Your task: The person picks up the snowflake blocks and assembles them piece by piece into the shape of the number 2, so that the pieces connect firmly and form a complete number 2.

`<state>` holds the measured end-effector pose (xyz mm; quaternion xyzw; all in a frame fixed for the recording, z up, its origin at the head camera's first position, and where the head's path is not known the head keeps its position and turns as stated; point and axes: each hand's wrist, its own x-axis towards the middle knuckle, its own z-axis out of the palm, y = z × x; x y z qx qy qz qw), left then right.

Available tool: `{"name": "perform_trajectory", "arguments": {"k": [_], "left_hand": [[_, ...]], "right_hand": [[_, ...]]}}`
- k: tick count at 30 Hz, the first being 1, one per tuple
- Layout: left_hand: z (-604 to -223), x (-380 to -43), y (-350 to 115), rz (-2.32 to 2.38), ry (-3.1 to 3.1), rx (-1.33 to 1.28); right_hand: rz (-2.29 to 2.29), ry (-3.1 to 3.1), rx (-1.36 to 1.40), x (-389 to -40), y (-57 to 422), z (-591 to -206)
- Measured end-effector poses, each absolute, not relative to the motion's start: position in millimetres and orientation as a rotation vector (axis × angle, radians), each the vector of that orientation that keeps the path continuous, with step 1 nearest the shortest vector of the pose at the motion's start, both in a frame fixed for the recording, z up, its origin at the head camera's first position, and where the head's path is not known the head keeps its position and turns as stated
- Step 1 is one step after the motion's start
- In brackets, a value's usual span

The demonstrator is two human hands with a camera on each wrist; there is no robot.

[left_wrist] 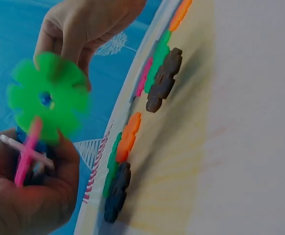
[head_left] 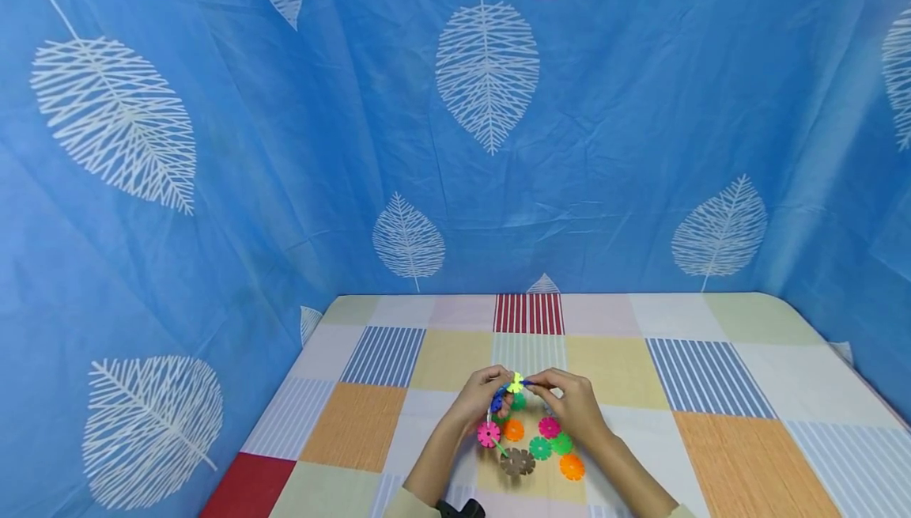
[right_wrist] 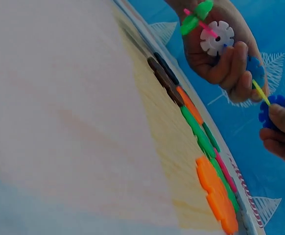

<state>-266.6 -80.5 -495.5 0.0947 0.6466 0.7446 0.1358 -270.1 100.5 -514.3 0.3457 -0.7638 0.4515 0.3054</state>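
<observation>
Both hands are raised above the table, joined by a chain of notched plastic discs. My left hand [head_left: 475, 398] grips the chain, its fingers curled round the blue part. From that hand stick out a white disc [right_wrist: 211, 41], a pink disc [head_left: 489, 434] and a green disc [left_wrist: 39, 81]. A yellow disc [head_left: 515, 383] juts from the chain toward my right hand [head_left: 572, 406]. Between thumb and fingers, the right hand pinches a blue disc [right_wrist: 264, 116] against the yellow disc's edge. How deeply their notches engage, I cannot tell.
Loose discs lie on the patchwork tablecloth [head_left: 455, 316] below the hands: orange [head_left: 572, 466], pink [head_left: 549, 427], green [head_left: 540, 448], brown [head_left: 512, 463] and several more. A blue leaf-print curtain [head_left: 605, 107] hangs behind and at both sides.
</observation>
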Motion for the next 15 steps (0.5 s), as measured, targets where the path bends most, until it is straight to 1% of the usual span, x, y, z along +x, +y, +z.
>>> {"name": "perform_trajectory", "arguments": {"k": [8,11,15], "left_hand": [[-497,-272,-88,2.089,1.833,0.262],[-491,-276,-97,2.117,1.811,0.212],[-481,-281,-121,2.271,1.749,0.088]], "right_hand": [[1.237,-1.993,0.941,-270,97,-513],[1.256,-2.080,0.857,-267,94,-514],[1.087,-2.276,0.782,-254,85,-518]]}}
